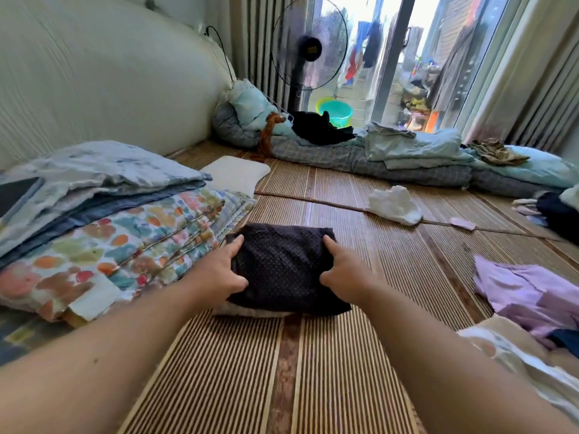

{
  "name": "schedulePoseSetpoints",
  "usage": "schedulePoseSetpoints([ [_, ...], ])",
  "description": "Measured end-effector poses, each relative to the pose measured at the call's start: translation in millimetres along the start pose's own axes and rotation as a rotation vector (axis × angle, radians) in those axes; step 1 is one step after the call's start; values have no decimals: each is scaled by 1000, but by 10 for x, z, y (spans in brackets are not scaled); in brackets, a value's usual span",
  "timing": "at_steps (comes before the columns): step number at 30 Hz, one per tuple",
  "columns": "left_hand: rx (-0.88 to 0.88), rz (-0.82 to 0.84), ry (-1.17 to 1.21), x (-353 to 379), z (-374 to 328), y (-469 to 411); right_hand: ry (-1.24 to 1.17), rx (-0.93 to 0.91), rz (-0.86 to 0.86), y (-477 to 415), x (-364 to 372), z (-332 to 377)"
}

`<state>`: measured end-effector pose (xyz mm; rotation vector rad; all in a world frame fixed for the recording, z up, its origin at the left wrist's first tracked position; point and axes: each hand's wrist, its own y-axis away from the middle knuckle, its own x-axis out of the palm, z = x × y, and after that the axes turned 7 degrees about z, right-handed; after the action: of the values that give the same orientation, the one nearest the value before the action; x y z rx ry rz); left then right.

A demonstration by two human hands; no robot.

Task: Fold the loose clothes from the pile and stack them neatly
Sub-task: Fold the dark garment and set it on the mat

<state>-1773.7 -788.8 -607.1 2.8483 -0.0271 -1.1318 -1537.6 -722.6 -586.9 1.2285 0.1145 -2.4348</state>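
**Grips squeezing a soft folded cloth**

The person is reaching forward with both arms. The left grip is holding the left side of the dark dotted cloth, and the right grip is holding the right side. On each one the thumb is lying on top and the fingers are curling round the edge. So both are grasping the cloth and nothing else.

The cloth is folded into a small, fat square. It is sitting on the striped mat, right in front of the person and just beside the flowered quilts. Something white is peeking out from under its near edge. The cloth is likely resting on another folded piece, but it is too hidden to tell what that is.

The dotted cloth is looking thin, soft and light. It is not going to break, and it is not looking slippery. But it is floppy, so the folds are likely to fall open if someone lifts it by one corner. The safest place to hold it is low on both sides, with fingers going under and thumbs pressing down on top. That way the layers are staying together like a sandwich.

More clothes are waiting. A purple cloth is lying loose on the right, and a white cloth is sitting crumpled farther off on the mat. Both are looking just as soft. Each is probably needing a hold at two corners so it can hang flat for folding.
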Motion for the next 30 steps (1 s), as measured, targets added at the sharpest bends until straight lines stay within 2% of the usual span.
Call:
schedulePoseSetpoints([
  [2, -48, 27, -74, -22, 200, -283, 76, 8, 35, -384, 121, -41],
  [5, -193, 163, -237, 73, 516, -584, 257, 24, 150, -731, 306, -211],
  [7, -293, 237, -377, 142, 690, -713, 273, 40, 281, -873, 388, -373],
  [9, -331, 279, -417, 172, 795, -761, 282, 57, 366, -947, 402, -486],
  [12, -333, 280, -423, 161, 842, -724, 371, 57, 340, -971, 418, -533],
  [15, -253, 186, -493, 147, 724, -584, 424, 54, 235, -829, 419, -489],
  [19, -14, 26, -607, 314, 189, -184, 571, -51, 46, -213, 225, -395],
  [23, 208, 48, -587, 824, -557, 335, 598, -84, -51, 754, -72, -380],
  [30, 456, 192, -531, 1996, -1676, 1213, 540, 173, -179, 2647, -538, -1026],
])
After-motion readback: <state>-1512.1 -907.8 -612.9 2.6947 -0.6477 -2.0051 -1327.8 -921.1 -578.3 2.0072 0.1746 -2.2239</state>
